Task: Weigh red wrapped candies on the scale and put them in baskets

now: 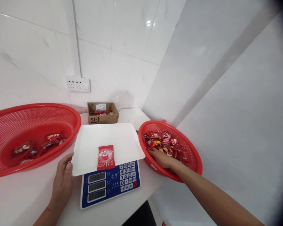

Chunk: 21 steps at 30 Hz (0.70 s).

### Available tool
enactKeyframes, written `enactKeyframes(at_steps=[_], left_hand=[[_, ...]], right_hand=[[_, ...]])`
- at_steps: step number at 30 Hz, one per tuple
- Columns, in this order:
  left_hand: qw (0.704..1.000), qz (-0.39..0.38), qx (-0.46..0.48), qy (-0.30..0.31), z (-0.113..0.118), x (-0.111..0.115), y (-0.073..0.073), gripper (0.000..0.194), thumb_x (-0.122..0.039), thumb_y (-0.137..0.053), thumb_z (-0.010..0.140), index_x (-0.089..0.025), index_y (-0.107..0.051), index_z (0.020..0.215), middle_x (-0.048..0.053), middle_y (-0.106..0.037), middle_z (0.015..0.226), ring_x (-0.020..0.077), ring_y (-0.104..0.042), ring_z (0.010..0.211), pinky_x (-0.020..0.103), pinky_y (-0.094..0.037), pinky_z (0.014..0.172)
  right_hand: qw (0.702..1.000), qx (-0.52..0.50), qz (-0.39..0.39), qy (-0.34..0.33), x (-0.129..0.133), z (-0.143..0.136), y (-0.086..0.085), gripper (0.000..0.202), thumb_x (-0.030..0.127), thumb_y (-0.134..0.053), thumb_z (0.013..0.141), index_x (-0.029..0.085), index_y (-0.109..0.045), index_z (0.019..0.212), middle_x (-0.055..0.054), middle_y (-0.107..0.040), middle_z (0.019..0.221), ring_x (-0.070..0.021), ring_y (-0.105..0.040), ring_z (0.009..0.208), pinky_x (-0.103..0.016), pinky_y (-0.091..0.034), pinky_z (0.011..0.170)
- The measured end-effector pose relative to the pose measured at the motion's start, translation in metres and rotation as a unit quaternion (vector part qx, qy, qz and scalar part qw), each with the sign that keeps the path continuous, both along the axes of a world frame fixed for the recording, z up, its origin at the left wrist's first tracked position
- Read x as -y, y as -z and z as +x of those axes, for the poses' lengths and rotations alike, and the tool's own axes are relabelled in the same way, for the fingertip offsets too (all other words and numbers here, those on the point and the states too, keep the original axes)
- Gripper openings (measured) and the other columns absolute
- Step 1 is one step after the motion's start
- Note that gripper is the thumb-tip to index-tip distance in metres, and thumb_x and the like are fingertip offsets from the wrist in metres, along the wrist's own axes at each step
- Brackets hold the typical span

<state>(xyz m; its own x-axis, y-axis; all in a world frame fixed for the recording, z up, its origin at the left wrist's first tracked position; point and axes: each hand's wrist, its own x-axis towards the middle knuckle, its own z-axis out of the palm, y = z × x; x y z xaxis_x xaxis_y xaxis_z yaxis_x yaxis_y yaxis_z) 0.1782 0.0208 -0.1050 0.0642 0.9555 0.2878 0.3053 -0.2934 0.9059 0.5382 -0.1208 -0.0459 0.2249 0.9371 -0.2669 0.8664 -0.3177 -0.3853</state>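
Observation:
My left hand (63,175) is closed on the left edge of a white tray (89,138), thumb and fingers at its rim. The tray lies over a blue and white digital scale (113,179), leaving its displays and keypad showing. One red printed packet (106,157) lies near the tray's front edge. My right hand (161,158) reaches into the right red basket (195,153), among many small red packets (165,141). Its fingertips are hidden there, so I cannot tell whether they hold one.
A larger red basket (63,110) with several red packets (50,142) stands at the left. Behind the tray sits a cardboard box (103,118) with packets inside. A wall socket (78,84) is above the white table (129,114); a wall borders the right side.

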Motion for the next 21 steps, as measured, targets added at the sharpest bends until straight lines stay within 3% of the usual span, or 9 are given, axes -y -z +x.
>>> enactKeyframes(at_steps=[5,8,15,21], left_hand=[[1.000,-0.012,0.000,-0.001,-0.001,-0.001,0.000,0.044,-0.047,-0.035,0.086,-0.016,-0.050,0.115,0.012,-0.055,0.119,0.0299,-0.049,0.115,0.047,-0.038,0.098],[1.000,-0.019,0.000,-0.002,0.000,0.000,-0.001,0.045,-0.047,-0.035,0.086,-0.016,-0.050,0.115,0.013,-0.055,0.118,0.0293,-0.050,0.114,0.045,-0.039,0.097],[1.000,-0.013,0.011,-0.005,0.001,-0.001,0.002,0.043,-0.048,-0.035,0.086,-0.019,-0.050,0.115,0.010,-0.056,0.118,0.0266,-0.051,0.113,0.041,-0.041,0.096],[1.000,-0.009,0.015,0.000,-0.001,-0.002,0.004,0.043,-0.049,-0.037,0.086,-0.019,-0.051,0.113,0.010,-0.056,0.117,0.0268,-0.051,0.113,0.042,-0.040,0.096]], right_hand=[[0.995,-0.067,0.028,0.063,0.000,-0.001,-0.003,0.014,0.016,-0.063,0.065,0.020,-0.064,0.079,-0.004,-0.069,0.092,-0.0224,-0.062,0.090,-0.031,-0.044,0.083],[0.982,-0.122,0.073,0.124,-0.002,0.005,-0.009,0.021,0.015,-0.061,0.062,0.020,-0.059,0.083,0.001,-0.067,0.078,-0.0188,-0.062,0.076,-0.029,-0.047,0.073],[0.897,-0.269,0.241,0.254,-0.007,0.012,-0.039,0.033,0.022,-0.046,0.075,0.020,-0.049,0.108,-0.005,-0.067,0.086,-0.0205,-0.067,0.078,-0.033,-0.054,0.068],[0.855,-0.337,0.328,0.219,-0.025,-0.015,-0.058,0.044,0.036,-0.056,0.076,0.026,-0.046,0.118,-0.003,-0.068,0.094,-0.0208,-0.068,0.081,-0.036,-0.056,0.071]])
